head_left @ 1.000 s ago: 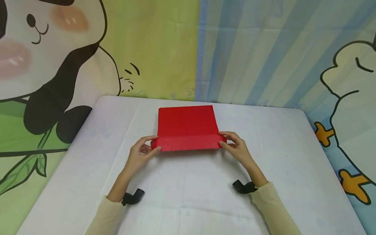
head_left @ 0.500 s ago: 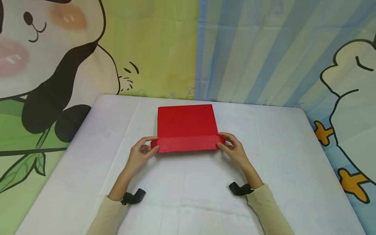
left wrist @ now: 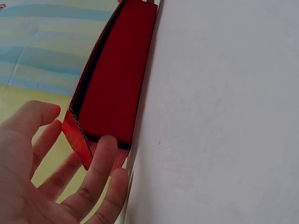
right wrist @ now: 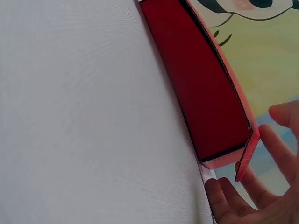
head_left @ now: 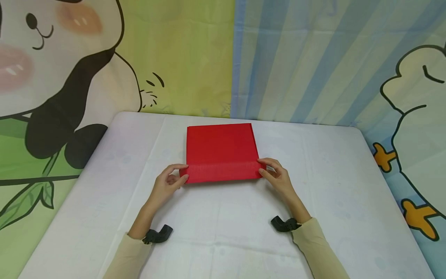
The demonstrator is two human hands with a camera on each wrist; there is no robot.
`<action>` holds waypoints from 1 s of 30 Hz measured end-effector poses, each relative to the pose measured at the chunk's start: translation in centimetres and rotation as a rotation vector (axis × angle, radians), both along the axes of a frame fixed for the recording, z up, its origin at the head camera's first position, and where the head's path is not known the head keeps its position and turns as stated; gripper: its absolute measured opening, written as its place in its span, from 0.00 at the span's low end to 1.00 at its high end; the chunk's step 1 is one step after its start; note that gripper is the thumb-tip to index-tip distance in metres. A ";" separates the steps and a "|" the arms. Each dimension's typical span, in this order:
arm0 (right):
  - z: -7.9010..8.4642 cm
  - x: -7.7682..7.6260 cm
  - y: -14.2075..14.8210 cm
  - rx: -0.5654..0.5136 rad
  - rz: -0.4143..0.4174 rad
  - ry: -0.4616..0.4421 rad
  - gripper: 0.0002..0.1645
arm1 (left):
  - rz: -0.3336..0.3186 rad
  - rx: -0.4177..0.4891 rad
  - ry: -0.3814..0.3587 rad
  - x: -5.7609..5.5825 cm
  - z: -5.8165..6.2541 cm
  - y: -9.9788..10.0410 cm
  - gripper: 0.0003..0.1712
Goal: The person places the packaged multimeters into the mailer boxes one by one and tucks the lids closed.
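A red cardboard box [head_left: 221, 145] lies on the white-covered table, its ribbed front flap [head_left: 223, 172] bent down toward me. In the wrist views the front is still partly open, with a dark gap under the flap and a folded side tab at each end. My left hand [head_left: 167, 182] holds the flap's left end, thumb in front and index finger on top. At the right end, my right hand [head_left: 278, 177] holds the flap the same way. Fingers of the left hand [left wrist: 70, 172] reach around the tab and box corner; those of the right hand [right wrist: 261, 177] are beside the opposite tab.
The white table [head_left: 216, 240] stretches around the box on all sides. Behind it hangs a printed cloth backdrop [head_left: 195, 58] with cartoon animals. A black wrist device [head_left: 158, 234] sits on the left wrist, another black device [head_left: 285, 224] on the right.
The flap's front edge has come slightly down and toward me, with both hands still at its ends. My right hand and forearm have shifted a little to the left.
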State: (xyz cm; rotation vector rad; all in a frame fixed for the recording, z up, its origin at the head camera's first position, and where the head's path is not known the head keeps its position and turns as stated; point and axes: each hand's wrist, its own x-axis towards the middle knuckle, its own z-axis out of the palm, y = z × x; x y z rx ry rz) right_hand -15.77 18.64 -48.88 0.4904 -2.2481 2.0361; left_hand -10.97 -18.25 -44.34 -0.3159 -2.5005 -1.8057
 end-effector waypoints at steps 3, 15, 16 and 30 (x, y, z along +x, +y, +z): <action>-0.4 -0.1 0.0 -0.011 0.001 -0.004 0.20 | 0.015 0.005 0.005 0.0 -0.2 0.0 0.19; 1.1 0.7 -0.3 0.039 -0.003 0.018 0.20 | 0.060 0.044 0.097 -0.1 -0.9 0.8 0.15; 1.5 0.9 -0.4 0.048 -0.003 0.028 0.20 | 0.062 0.042 0.090 0.0 -0.9 0.8 0.15; 1.9 1.1 -0.5 0.128 0.083 0.137 0.32 | 0.099 -0.096 0.151 0.3 -0.9 1.6 0.26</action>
